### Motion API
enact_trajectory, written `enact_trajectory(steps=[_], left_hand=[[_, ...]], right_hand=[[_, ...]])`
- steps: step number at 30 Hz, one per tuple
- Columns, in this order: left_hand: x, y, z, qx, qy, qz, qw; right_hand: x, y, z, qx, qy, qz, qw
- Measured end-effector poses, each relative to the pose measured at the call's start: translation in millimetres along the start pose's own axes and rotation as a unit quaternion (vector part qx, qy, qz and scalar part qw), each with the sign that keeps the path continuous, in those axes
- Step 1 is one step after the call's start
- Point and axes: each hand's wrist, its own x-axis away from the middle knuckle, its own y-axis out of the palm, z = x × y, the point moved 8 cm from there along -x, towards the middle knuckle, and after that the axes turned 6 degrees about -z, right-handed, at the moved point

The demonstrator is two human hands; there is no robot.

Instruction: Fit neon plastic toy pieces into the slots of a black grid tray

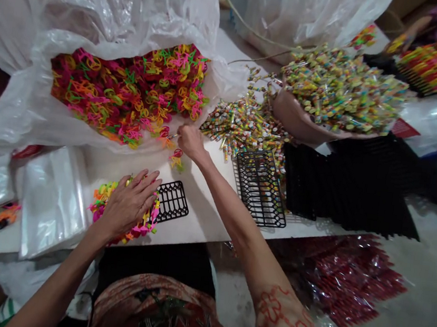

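My left hand (132,203) lies flat, fingers stretched out, on a row of small bright plastic pieces (103,195). These pieces sit on a black plastic rack (174,200), whose right end shows bare slots. Farther forward, my right hand (191,141) is closed in a pinch beside the pile of coloured pieces. A thin short tip juts from its fingers; what it belongs to is hidden. Just left of those fingers lie loose pink and orange pieces (164,134), and a yellow and orange one (177,159) is below. The big pile of pieces (131,92) spills from a clear plastic bag (22,102).
Wrapped candy-like tubes (235,126) spread on the table, more fill a pink basin (294,117). Another black rack (261,187) and stacked black racks (351,185) lie right. Clear bags (54,202) lie left, red packets (351,280) below. A co-worker's hand (400,42) is far right.
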Motion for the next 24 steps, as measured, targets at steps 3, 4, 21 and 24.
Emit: enact_trajectory(steps=[3, 4, 21, 24], left_hand=[[0.1, -0.6, -2.0, 0.002, -0.005, -0.001, 1.0], [0.0, -0.9, -2.2, 0.004, -0.005, 0.0, 1.0], [0.6, -2.9, -4.4, 0.037, -0.014, -0.003, 0.999], [0.2, -2.8, -4.2, 0.031, -0.011, -0.003, 0.999]], right_hand=[[-24.7, -2.4, -13.4, 0.008, -0.043, -0.016, 0.999], [-26.5, -1.2, -15.1, 0.01, -0.053, -0.026, 0.998], [27.9, 16.6, -8.6, 0.011, -0.085, -0.08, 0.993], [40.1, 22.1, -26.7, 0.031, -0.14, -0.088, 0.986]])
